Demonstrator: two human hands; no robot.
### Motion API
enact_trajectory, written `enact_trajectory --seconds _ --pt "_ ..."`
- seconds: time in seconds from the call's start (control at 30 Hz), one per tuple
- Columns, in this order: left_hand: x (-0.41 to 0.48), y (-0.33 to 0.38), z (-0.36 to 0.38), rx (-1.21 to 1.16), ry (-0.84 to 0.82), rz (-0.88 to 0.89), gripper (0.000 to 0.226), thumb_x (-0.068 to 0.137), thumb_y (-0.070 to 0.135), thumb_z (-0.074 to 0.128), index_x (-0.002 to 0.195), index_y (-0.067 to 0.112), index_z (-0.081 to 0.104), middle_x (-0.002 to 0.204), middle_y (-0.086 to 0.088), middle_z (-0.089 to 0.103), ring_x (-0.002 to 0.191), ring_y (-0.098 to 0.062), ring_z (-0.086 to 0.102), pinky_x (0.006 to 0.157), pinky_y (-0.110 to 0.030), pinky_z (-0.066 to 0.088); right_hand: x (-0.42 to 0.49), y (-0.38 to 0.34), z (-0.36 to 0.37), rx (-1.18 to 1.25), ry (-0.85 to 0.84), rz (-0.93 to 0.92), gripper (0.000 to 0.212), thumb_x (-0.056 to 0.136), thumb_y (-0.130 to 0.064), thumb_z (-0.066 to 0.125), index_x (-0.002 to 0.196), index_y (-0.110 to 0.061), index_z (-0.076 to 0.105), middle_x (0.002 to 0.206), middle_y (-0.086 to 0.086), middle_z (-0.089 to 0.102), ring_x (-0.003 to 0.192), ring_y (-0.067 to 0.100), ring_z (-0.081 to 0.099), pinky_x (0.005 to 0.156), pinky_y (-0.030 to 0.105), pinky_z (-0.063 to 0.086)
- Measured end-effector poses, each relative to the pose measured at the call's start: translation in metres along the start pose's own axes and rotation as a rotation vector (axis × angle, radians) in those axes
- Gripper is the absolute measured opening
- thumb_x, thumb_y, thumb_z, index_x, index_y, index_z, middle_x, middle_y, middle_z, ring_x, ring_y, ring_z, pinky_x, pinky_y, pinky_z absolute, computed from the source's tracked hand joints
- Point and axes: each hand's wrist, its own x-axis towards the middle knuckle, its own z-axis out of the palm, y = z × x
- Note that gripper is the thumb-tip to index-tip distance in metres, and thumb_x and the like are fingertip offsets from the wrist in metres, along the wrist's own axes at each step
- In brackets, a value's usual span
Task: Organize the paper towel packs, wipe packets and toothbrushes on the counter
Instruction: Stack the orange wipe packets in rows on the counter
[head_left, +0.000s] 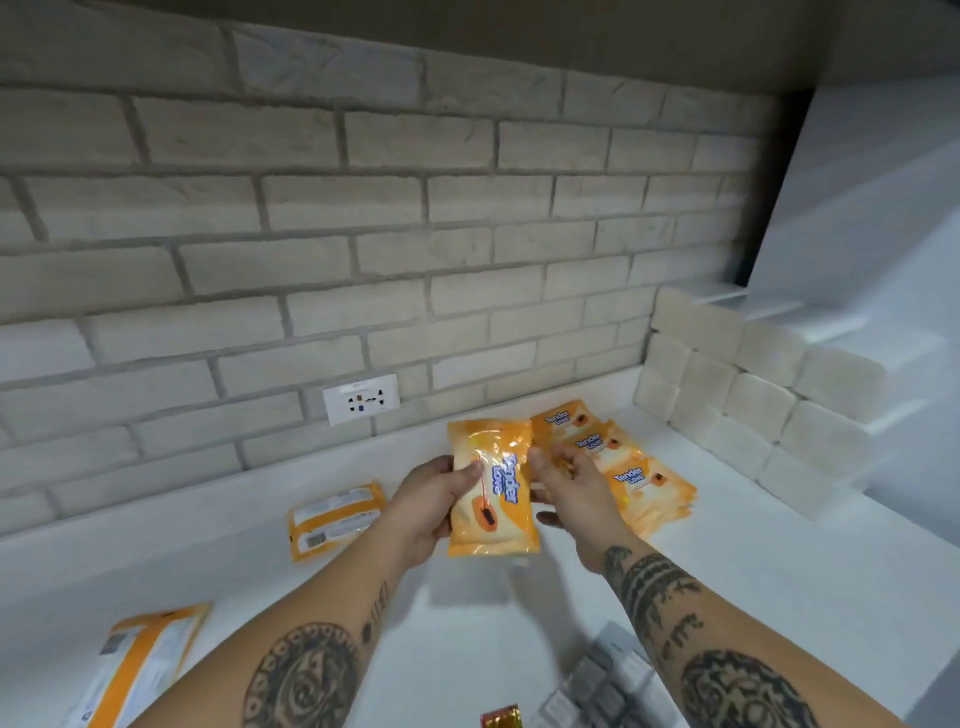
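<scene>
An orange wipe packet (493, 488) is held upright above the white counter (753, 561). My left hand (423, 501) grips its left edge, and my right hand (569, 491) touches its right edge with fingers partly spread. Behind it, a row of matching orange wipe packets (623, 462) lies overlapped on the counter. Two more packets lie face down: one (335, 519) left of my hands, another (140, 670) at the near left. White paper towel packs (753, 405) are stacked along the right wall. Grey boxed items, possibly toothbrushes (608, 686), lie blurred at the bottom.
A brick wall with a white power outlet (361, 399) runs behind the counter. A small red and gold wrapper (501, 718) sits at the bottom edge. White panels rise at the right behind the paper towel packs.
</scene>
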Motion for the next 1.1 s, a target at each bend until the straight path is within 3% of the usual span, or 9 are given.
enact_trajectory --seconds 0.13,0.3,0.4,0.5,0.63,0.8,0.97,1.03,1.1 --pt "0.034 -0.003 0.04 -0.267 0.103 0.027 0.024 0.102 0.014 0.057 0.124 0.005 0.063 0.111 -0.017 0.077 0.097 -0.035 0.075 0.083 -0.048 0.061 0.015 0.031 -0.021 -0.028 -0.113 0.058 0.04 0.092 -0.045 0.072 0.124 -0.024 0.062 0.109 0.001 0.076 0.093 0.02 0.074 0.081 0.041 0.059" --pt "0.065 -0.024 0.088 -0.33 0.137 -0.041 0.023 0.1 0.011 0.057 0.12 0.007 0.066 0.11 -0.014 0.077 0.097 -0.032 0.076 0.087 -0.049 0.059 0.064 0.055 -0.063 0.163 0.046 0.158 0.027 0.097 -0.028 0.07 0.102 -0.003 0.061 0.102 0.019 0.07 0.081 0.023 0.065 0.071 0.035 0.06" --pt "0.088 -0.038 0.104 -0.352 0.235 -0.063 0.024 0.098 0.019 0.064 0.119 0.009 0.067 0.11 -0.013 0.078 0.097 -0.03 0.076 0.085 -0.045 0.06 0.095 0.053 -0.098 0.011 0.052 0.126 0.023 0.099 -0.025 0.064 0.088 -0.007 0.056 0.085 0.019 0.069 0.066 0.021 0.061 0.067 0.045 0.055" --pt "0.115 -0.043 0.117 -0.311 0.422 -0.034 0.022 0.095 0.017 0.07 0.113 0.007 0.063 0.103 -0.013 0.075 0.082 -0.026 0.074 0.065 -0.033 0.061 0.132 0.052 -0.128 -0.187 0.089 0.055 0.027 0.096 -0.03 0.061 0.077 -0.019 0.046 0.077 0.009 0.061 0.053 0.011 0.042 0.058 0.029 0.037" --pt "0.146 -0.045 0.144 -0.156 0.504 -0.004 0.019 0.091 0.01 0.073 0.108 0.013 0.065 0.104 -0.011 0.075 0.082 -0.026 0.074 0.057 -0.032 0.06 0.178 0.049 -0.15 -0.285 0.112 -0.014 0.029 0.088 -0.044 0.061 0.106 -0.022 0.068 0.12 0.003 0.074 0.099 0.022 0.068 0.09 0.037 0.055" --pt "0.176 -0.041 0.156 0.023 0.565 0.073 0.036 0.077 0.016 0.077 0.104 0.033 0.059 0.099 -0.007 0.075 0.087 -0.029 0.074 0.083 -0.051 0.063 0.222 0.029 -0.162 -0.261 0.198 -0.116 0.025 0.094 -0.029 0.071 0.116 -0.019 0.064 0.09 -0.005 0.071 0.074 0.006 0.064 0.063 0.012 0.047" --pt "0.215 -0.034 0.169 0.174 0.53 0.128 0.041 0.078 0.021 0.068 0.101 0.054 0.065 0.105 0.004 0.073 0.092 -0.022 0.074 0.081 -0.047 0.064 0.261 0.022 -0.158 -0.33 0.035 -0.115 0.056 0.085 -0.041 0.076 0.135 -0.035 0.049 0.112 -0.013 0.063 0.096 0.019 0.069 0.081 0.045 0.062" --pt "0.228 -0.027 0.172 0.21 0.553 0.125 0.039 0.084 0.016 0.07 0.105 0.049 0.065 0.108 0.003 0.073 0.091 -0.021 0.073 0.081 -0.044 0.064 0.274 0.018 -0.156 -0.436 -0.034 -0.151 0.058 0.087 -0.035 0.076 0.139 -0.035 0.051 0.13 -0.01 0.056 0.109 0.016 0.065 0.078 0.032 0.059" --pt "0.239 -0.026 0.172 0.287 0.571 0.105 0.042 0.088 0.016 0.069 0.12 0.042 0.065 0.113 0.003 0.072 0.094 -0.02 0.072 0.083 -0.041 0.063 0.287 0.019 -0.157 -0.538 -0.062 -0.191 0.055 0.09 -0.03 0.074 0.141 -0.03 0.054 0.142 -0.006 0.048 0.126 0.015 0.055 0.088 0.018 0.046"
